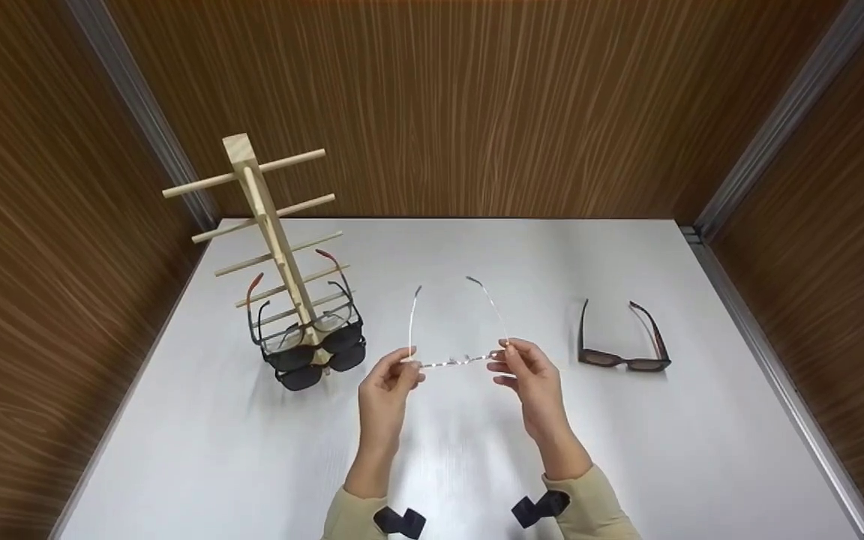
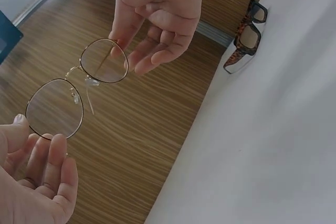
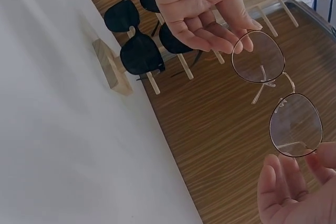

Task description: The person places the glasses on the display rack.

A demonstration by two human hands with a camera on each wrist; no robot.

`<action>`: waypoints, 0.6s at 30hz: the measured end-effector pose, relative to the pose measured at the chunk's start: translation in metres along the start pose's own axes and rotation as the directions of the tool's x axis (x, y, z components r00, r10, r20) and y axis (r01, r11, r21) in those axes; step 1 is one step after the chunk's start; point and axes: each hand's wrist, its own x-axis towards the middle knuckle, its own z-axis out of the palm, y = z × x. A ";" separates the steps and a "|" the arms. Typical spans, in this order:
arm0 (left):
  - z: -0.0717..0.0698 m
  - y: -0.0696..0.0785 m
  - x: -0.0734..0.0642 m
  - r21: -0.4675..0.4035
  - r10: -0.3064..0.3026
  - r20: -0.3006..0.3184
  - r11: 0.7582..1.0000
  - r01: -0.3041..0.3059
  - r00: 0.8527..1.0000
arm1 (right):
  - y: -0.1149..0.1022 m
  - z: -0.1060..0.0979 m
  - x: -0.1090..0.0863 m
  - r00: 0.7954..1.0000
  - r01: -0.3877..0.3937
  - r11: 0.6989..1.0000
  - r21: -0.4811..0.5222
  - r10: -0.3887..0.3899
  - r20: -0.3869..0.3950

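1. A pair of glasses (image 1: 460,362) is held up above the white table (image 1: 462,480), between the person's two hands and in front of the wood-grain back wall (image 1: 432,112).
2. The left hand (image 1: 387,390) pinches the left end of the frame between thumb and fingertips, its fingers bent only gently.
3. The right hand (image 1: 533,386) pinches the opposite end in much the same way, thumb against fingers, the lower fingers loosely curved.
4. The lenses (image 2: 55,108) are large and roundish, see-through with a faint greyish-purple cast.
5. Thin dark rims (image 2: 82,116) with a goldish edge run round them, joined by a slim, arched, gold-toned bridge (image 2: 72,70).
6. Small clear nose pads (image 2: 92,81) sit behind the frame.
7. Both side arms (image 1: 411,322) are unfolded and point toward the back wall; they are thin and shiny, with darker tips (image 1: 418,290).
8. To the right on the table lie brown-lensed sunglasses (image 1: 646,365) in a tortoiseshell frame, arms spread.
9. At the left stands a pale wooden rack (image 1: 274,232); on its lower pegs hang clear-lensed spectacles (image 1: 282,341) with red arm ends, just above two pairs of dark shades (image 1: 342,339).
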 end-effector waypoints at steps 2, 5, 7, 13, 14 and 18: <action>-0.003 -0.002 0.000 -0.003 0.004 -0.013 1.000 -0.004 1.000 | -0.001 0.003 0.000 1.000 0.008 1.000 0.003 -0.008 0.015; -0.007 0.000 -0.001 -0.005 0.019 -0.030 1.000 -0.019 0.999 | -0.005 0.009 -0.001 0.999 0.024 1.000 0.007 -0.025 0.039; -0.009 0.002 -0.002 -0.010 0.028 -0.041 1.000 -0.029 0.999 | -0.007 0.012 -0.001 0.998 0.035 0.999 0.013 -0.035 0.056; -0.016 0.013 -0.006 -0.011 0.068 -0.053 0.998 -0.069 0.996 | -0.013 0.022 -0.002 0.992 0.065 0.997 0.039 -0.068 0.105; -0.017 0.015 -0.006 -0.012 0.077 -0.054 0.997 -0.077 0.996 | -0.014 0.024 -0.002 0.991 0.071 0.996 0.048 -0.076 0.112; -0.022 0.023 -0.008 -0.020 0.113 -0.067 0.993 -0.114 0.991 | -0.015 0.032 -0.002 0.985 0.085 0.991 0.100 -0.099 0.141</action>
